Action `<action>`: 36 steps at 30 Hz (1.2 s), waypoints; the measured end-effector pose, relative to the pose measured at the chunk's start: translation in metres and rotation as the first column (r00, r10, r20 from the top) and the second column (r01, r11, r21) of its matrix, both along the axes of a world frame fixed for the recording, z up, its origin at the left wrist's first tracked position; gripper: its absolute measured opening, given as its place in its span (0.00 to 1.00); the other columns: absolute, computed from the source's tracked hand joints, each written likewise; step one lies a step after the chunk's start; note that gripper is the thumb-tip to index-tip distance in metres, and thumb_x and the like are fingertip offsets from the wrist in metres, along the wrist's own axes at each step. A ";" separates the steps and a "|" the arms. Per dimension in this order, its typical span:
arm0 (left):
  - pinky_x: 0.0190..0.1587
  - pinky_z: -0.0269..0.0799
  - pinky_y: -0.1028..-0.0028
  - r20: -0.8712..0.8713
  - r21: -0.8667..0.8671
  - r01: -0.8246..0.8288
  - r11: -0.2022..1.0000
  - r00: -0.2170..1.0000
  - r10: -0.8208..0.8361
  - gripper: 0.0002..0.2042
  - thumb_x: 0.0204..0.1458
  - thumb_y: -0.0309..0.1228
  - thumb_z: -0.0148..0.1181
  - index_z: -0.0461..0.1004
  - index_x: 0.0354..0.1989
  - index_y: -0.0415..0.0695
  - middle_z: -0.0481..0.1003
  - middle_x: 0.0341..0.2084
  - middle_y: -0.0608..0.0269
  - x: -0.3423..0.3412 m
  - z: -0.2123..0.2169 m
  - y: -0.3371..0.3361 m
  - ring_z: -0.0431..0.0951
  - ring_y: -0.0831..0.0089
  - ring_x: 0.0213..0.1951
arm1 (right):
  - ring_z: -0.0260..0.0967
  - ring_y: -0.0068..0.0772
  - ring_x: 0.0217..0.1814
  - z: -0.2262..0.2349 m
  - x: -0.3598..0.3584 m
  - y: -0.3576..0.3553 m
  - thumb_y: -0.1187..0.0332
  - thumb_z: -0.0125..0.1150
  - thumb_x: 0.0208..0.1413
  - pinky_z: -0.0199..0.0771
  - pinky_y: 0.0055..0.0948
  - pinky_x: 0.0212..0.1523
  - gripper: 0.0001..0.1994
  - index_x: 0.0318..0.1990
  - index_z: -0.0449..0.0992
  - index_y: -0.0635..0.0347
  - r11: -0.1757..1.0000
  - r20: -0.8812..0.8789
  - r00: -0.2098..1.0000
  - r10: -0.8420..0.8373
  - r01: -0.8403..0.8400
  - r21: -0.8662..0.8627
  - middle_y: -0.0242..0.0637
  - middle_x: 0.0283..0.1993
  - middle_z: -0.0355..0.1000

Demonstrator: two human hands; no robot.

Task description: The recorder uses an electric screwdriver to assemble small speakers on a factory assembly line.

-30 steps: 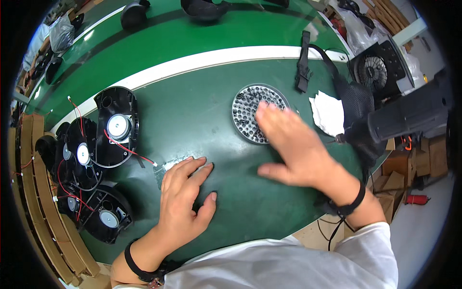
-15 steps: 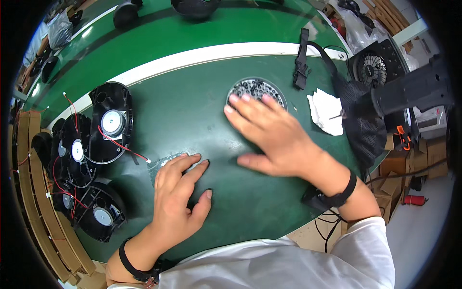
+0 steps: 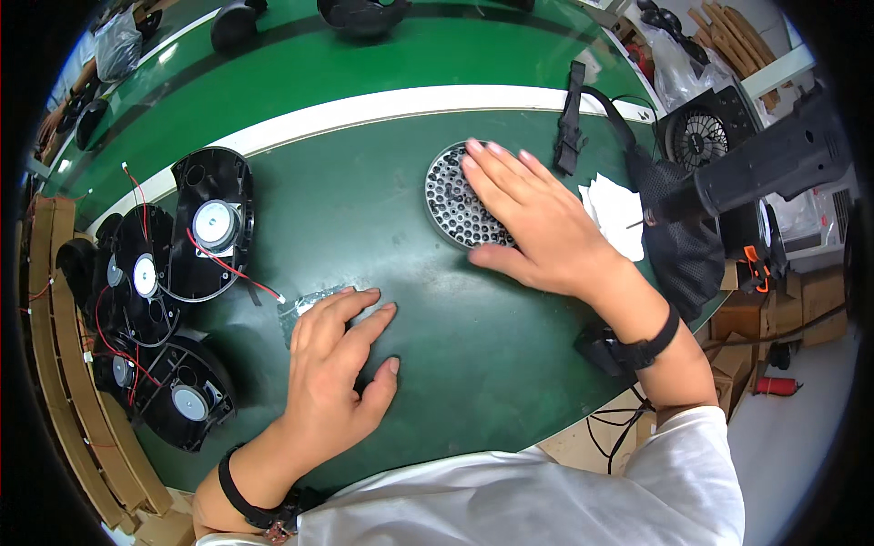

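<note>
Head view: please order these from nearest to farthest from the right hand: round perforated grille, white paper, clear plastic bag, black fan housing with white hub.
1. Round perforated grille, under the right hand.
2. White paper, just right of it.
3. Clear plastic bag, left, under the left hand.
4. Black fan housing, far left.

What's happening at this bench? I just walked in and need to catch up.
A person is working at a green table with both hands flat on it. The right hand lies over a round perforated grille; the left hand rests with its fingertips on a small clear plastic bag. Black fan housings with red wires are stacked along the person's left. White paper sheets and a black mesh bag lie to the right.
</note>
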State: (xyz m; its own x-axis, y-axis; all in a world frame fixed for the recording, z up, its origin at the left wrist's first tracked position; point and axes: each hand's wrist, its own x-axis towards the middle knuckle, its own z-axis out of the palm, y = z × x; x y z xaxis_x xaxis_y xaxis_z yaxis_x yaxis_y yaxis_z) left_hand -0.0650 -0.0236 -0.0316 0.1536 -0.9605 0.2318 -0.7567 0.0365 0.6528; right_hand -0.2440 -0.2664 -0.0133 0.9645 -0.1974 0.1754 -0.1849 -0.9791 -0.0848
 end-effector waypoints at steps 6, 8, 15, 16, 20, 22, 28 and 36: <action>0.62 0.62 0.53 0.014 0.004 0.015 1.000 1.000 -0.015 0.25 0.44 0.25 0.66 0.75 0.55 0.39 0.71 0.56 0.47 -0.004 0.001 -0.003 0.69 0.45 0.59 | 0.58 0.51 0.74 0.004 -0.001 0.017 0.42 0.61 0.57 0.55 0.48 0.73 0.41 0.69 0.63 0.66 0.975 -0.002 0.995 0.096 -0.094 0.200 0.51 0.73 0.60; 0.63 0.62 0.53 0.012 0.019 -0.009 1.000 1.000 0.009 0.25 0.44 0.24 0.66 0.75 0.55 0.39 0.71 0.56 0.47 -0.003 0.001 -0.002 0.69 0.45 0.59 | 0.59 0.49 0.74 0.003 0.013 0.004 0.46 0.63 0.57 0.56 0.48 0.73 0.39 0.68 0.64 0.66 0.997 0.029 0.997 0.074 -0.075 0.020 0.51 0.72 0.61; 0.63 0.61 0.53 0.004 0.013 0.003 1.000 1.000 -0.003 0.24 0.43 0.25 0.66 0.76 0.54 0.38 0.71 0.56 0.47 -0.003 0.000 -0.001 0.69 0.45 0.59 | 0.51 0.51 0.78 0.010 -0.007 0.020 0.59 0.68 0.50 0.49 0.48 0.76 0.42 0.72 0.58 0.62 0.971 -0.092 0.993 0.074 -0.051 0.234 0.50 0.76 0.54; 0.63 0.61 0.53 0.010 0.012 0.002 1.000 1.000 -0.003 0.24 0.44 0.25 0.66 0.76 0.54 0.38 0.71 0.56 0.47 -0.003 0.000 -0.002 0.69 0.45 0.60 | 0.50 0.51 0.79 0.009 0.000 0.020 0.57 0.66 0.53 0.48 0.47 0.77 0.41 0.73 0.58 0.61 0.973 -0.059 0.996 0.073 -0.058 0.225 0.50 0.76 0.54; 0.63 0.61 0.53 0.008 -0.003 0.009 1.000 1.000 -0.009 0.23 0.44 0.26 0.65 0.76 0.54 0.38 0.71 0.57 0.47 -0.001 -0.001 0.001 0.68 0.45 0.60 | 0.55 0.50 0.76 0.001 0.015 -0.004 0.47 0.58 0.61 0.51 0.49 0.75 0.36 0.69 0.63 0.64 0.999 0.030 0.999 0.016 -0.015 -0.045 0.50 0.73 0.60; 0.63 0.61 0.53 0.009 -0.002 0.007 1.000 1.000 -0.007 0.23 0.44 0.26 0.65 0.76 0.53 0.38 0.71 0.57 0.48 0.000 -0.002 0.002 0.68 0.45 0.60 | 0.55 0.50 0.76 0.010 0.004 0.000 0.49 0.58 0.62 0.51 0.50 0.75 0.35 0.69 0.63 0.64 1.000 -0.006 1.000 0.011 -0.011 -0.006 0.50 0.73 0.60; 0.63 0.62 0.53 0.022 -0.013 0.001 1.000 1.000 -0.001 0.23 0.44 0.26 0.66 0.77 0.53 0.39 0.71 0.57 0.48 -0.002 -0.004 0.003 0.68 0.45 0.60 | 0.44 0.60 0.80 0.010 0.000 -0.017 0.56 0.77 0.41 0.46 0.48 0.77 0.55 0.75 0.51 0.64 0.942 0.149 0.983 -0.102 0.048 0.332 0.58 0.76 0.51; 0.63 0.62 0.53 0.010 -0.029 0.019 0.999 1.000 -0.018 0.24 0.45 0.26 0.66 0.76 0.55 0.41 0.71 0.57 0.48 -0.002 -0.003 0.002 0.68 0.46 0.61 | 0.53 0.57 0.75 -0.013 -0.002 0.000 0.55 0.82 0.31 0.53 0.43 0.74 0.65 0.74 0.44 0.71 0.832 0.162 0.934 -0.317 0.192 0.521 0.60 0.72 0.54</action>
